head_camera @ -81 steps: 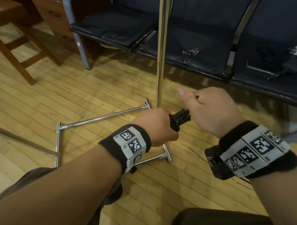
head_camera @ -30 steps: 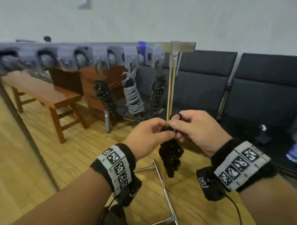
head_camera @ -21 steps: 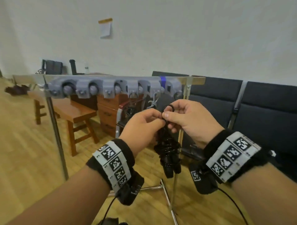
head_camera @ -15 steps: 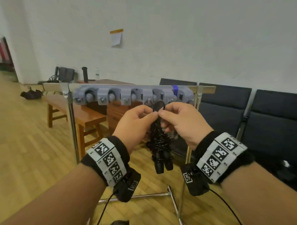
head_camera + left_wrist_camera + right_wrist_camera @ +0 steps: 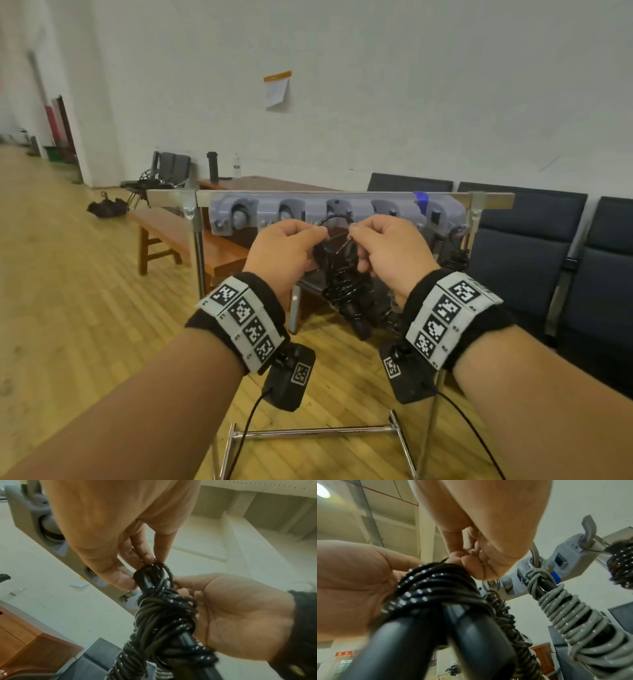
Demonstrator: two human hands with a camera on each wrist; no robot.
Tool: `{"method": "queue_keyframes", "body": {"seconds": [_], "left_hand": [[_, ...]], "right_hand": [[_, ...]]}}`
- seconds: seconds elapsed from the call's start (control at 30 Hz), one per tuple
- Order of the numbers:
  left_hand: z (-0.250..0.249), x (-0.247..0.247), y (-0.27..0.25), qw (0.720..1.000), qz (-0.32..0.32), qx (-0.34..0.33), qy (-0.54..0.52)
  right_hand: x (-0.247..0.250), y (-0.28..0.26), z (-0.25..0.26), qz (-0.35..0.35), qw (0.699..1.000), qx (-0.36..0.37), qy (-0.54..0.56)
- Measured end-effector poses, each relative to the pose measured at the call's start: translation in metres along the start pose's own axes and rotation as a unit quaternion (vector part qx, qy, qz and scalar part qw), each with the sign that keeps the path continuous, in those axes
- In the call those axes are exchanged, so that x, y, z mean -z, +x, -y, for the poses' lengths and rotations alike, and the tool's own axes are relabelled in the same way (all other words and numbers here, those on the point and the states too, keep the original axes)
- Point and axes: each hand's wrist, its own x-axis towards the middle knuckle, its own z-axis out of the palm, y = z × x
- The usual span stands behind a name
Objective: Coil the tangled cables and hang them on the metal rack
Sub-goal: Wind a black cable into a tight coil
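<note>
centre of the head view: i hold the coiled black cable (image 5: 346, 287) in front of the metal rack (image 5: 329, 198). my left hand (image 5: 281, 253) and right hand (image 5: 390, 253) each pinch one side of the small loop (image 5: 334, 219) at the top of the bundle, thumb against forefinger, so both grips are clamped on the cable. the loop is spread between the two hands, level with the grey hook strip (image 5: 308, 212) on the rack's top bar; i cannot tell whether it touches a hook. the wound body and its two black plugs (image 5: 358, 318) hang below the hands, above the wooden floor (image 5: 68, 308).

right of the right wrist view: a coiled grey cable (image 5: 570, 615) hangs from a hook on the strip, with another dark coil (image 5: 621, 566) at the far right edge.

right of the head view: dark chairs (image 5: 520, 260) stand behind the rack; a wooden bench (image 5: 178, 233) is at mid left.
</note>
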Motion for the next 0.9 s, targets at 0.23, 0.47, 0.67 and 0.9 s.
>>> {"method": "queue_keyframes", "body": {"seconds": [0.23,0.47,0.67,0.9], "left_hand": [[0.007,0.004,0.016,0.999,-0.044,0.009,0.020],[0.017,0.012,0.030,0.993,-0.062,0.001,0.103],[0.031,0.018,0.025,0.980,-0.049,-0.017,0.195],[0.032,0.018,0.013,0.969,-0.029,-0.022,0.243]], "right_hand": [[-0.016,0.021,-0.005,0.000,0.999,0.018,-0.036],[-0.032,0.037,-0.014,0.002,0.997,0.017,-0.081],[-0.043,0.035,-0.026,0.017,0.981,0.049,-0.186],[-0.043,0.018,-0.020,0.042,0.984,0.020,-0.173]]}}
